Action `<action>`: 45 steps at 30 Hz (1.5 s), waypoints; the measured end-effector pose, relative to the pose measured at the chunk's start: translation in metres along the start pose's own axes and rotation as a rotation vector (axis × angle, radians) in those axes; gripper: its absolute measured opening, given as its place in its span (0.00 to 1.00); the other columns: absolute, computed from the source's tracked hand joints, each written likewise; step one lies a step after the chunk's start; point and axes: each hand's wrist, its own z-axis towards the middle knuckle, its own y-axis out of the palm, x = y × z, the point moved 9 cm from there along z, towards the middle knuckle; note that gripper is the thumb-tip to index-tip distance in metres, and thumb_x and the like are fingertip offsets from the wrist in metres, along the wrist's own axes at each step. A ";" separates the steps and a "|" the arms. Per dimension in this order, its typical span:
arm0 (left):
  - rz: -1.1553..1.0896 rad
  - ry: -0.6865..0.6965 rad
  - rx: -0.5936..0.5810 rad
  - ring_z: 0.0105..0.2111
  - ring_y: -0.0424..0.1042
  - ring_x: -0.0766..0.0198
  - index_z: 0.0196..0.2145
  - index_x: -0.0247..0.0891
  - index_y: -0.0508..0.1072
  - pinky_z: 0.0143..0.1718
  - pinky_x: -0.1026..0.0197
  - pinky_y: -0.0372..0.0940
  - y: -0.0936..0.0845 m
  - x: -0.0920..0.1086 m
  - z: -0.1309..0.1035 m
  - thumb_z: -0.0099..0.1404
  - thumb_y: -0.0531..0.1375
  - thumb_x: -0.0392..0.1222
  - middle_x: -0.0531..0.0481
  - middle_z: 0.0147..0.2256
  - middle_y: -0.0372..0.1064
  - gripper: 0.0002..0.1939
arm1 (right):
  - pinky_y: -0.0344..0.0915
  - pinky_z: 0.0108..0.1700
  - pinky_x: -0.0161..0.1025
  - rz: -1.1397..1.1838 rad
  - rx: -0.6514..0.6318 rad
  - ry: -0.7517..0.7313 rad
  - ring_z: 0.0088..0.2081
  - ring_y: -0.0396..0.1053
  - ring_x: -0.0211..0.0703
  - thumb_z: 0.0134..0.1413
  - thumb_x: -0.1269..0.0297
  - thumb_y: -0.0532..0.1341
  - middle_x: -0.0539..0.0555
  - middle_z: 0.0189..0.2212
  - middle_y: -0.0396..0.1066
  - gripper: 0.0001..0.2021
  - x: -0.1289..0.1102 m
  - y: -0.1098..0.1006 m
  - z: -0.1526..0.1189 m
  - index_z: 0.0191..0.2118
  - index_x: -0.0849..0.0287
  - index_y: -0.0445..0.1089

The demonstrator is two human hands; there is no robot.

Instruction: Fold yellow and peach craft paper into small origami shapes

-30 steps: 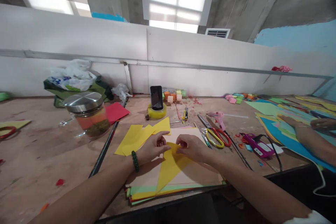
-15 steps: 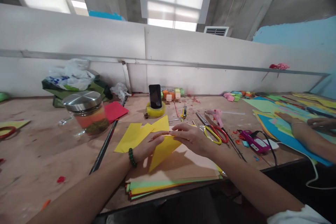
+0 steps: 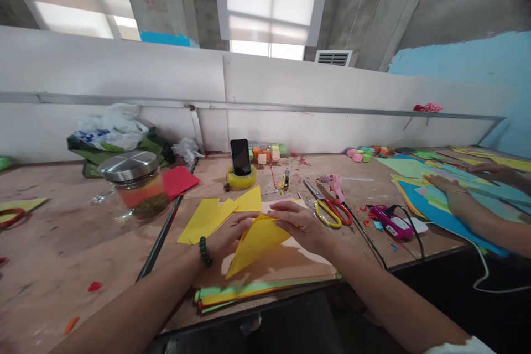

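Observation:
A folded triangle of yellow paper [image 3: 256, 243] is tilted up over a stack of coloured sheets [image 3: 282, 272], pale pink on top. At its left upper edge my left hand [image 3: 228, 235], with a green bead bracelet on the wrist, has its fingers closed on the paper; the fingertips are partly hidden. My right hand [image 3: 302, 225] grips the upper right part, fingers bent over the fold. More yellow paper pieces [image 3: 203, 218] lie just beyond my left hand. Scissors with yellow handles and scissors with red handles [image 3: 342, 211] rest to the right of my right hand.
A glass jug [image 3: 139, 191] with a metal lid stands at left, near red paper [image 3: 180, 181]. A phone [image 3: 240, 157] leans upright on a yellow tape roll [image 3: 241, 178]. Right lie a pink glue gun [image 3: 335, 185] and a purple device [image 3: 392, 222]. A co-worker's hands [image 3: 446, 188] touch paper.
The yellow triangle's near side has lifted and tilted up. My fingers have curled more around its upper edge. The whole view has shifted slightly.

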 end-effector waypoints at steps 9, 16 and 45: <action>-0.165 -0.032 0.020 0.45 0.72 0.52 0.46 0.39 0.75 0.46 0.52 0.66 -0.002 -0.003 0.001 0.59 0.53 0.69 0.43 0.43 0.75 0.33 | 0.69 0.49 0.41 0.121 0.120 -0.004 0.50 0.69 0.43 0.65 0.60 0.55 0.58 0.48 0.70 0.13 0.005 -0.005 -0.008 0.49 0.50 0.74; -0.119 -0.041 -0.066 0.38 0.73 0.56 0.52 0.37 0.70 0.41 0.56 0.68 0.007 -0.005 0.003 0.48 0.69 0.55 0.47 0.35 0.74 0.36 | 0.70 0.47 0.41 0.134 0.150 -0.005 0.48 0.70 0.43 0.64 0.62 0.56 0.58 0.47 0.70 0.10 0.001 -0.004 -0.005 0.44 0.52 0.74; 0.666 -0.240 -0.020 0.23 0.65 0.62 0.25 0.38 0.75 0.23 0.64 0.55 -0.001 -0.001 -0.031 0.61 0.55 0.54 0.51 0.21 0.69 0.19 | 0.67 0.36 0.36 0.469 -0.204 0.708 0.36 0.69 0.43 0.54 0.54 0.58 0.52 0.34 0.71 0.12 0.047 0.022 -0.066 0.37 0.57 0.66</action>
